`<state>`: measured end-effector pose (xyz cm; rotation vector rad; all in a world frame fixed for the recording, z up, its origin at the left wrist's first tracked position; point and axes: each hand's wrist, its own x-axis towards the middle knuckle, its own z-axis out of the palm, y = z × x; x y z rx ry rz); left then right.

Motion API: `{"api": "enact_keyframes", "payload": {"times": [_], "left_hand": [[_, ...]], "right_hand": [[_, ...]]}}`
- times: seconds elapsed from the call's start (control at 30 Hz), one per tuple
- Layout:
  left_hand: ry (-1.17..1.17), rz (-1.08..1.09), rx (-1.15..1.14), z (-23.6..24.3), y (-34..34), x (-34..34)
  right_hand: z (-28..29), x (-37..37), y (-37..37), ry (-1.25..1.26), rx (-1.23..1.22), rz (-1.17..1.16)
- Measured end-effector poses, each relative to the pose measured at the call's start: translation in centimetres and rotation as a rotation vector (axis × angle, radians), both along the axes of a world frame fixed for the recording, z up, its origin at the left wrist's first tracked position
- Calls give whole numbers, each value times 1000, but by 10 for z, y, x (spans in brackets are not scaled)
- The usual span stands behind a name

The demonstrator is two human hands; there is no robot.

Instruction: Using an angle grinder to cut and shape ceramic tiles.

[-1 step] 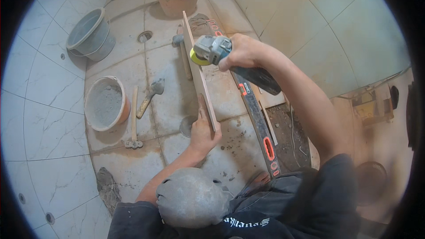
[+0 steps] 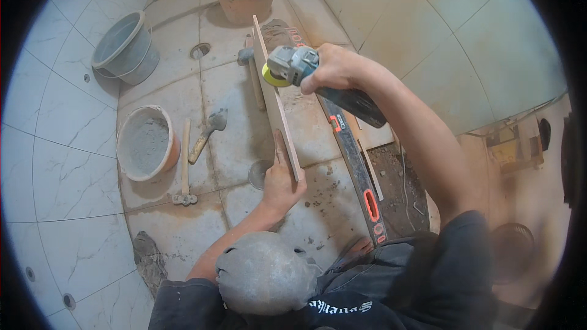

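Note:
My left hand (image 2: 283, 184) grips the near end of a thin tile (image 2: 273, 85) that stands on edge and slants away across the floor. Its index finger lies along the tile's side. In my right hand (image 2: 333, 68) is an angle grinder (image 2: 295, 64), its dark body pointing back toward my forearm. The yellow grinder disc (image 2: 275, 77) meets the tile's upper edge around the middle of its length; whether it presses in cannot be made out. Beyond the tile's left face, a hammer (image 2: 246, 55) lies on the floor, partly hidden by it.
A long spirit level (image 2: 354, 165) lies to the right. Left are a bucket of grey powder (image 2: 147, 140), a second hammer (image 2: 185, 165), a trowel (image 2: 209, 134) and a grey bucket (image 2: 125, 49). A mortar bucket (image 2: 244, 0) stands far off. A dusty rounded grey thing (image 2: 266, 272) covers the near middle.
My right hand and the grinder have shifted very slightly to the left and away. The left hand and the tile look the same.

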<state>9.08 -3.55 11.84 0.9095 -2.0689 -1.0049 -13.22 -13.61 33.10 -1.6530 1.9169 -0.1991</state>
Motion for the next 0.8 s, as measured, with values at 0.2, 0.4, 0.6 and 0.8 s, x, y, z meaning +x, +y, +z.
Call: {"api": "enact_keyframes", "payload": {"times": [0.2, 0.4, 0.6, 0.8], "left_hand": [[-10, -6, 42, 5, 1, -5], [42, 113, -28, 2, 3, -5], [33, 119, 67, 14, 5, -6], [36, 75, -28, 10, 4, -6]], "right_hand": [[-6, -10, -12, 4, 22, -61], [-5, 2, 38, -44, 74, -20], [10, 16, 109, -7, 117, 96], [16, 20, 120, -18, 150, 46]]}}
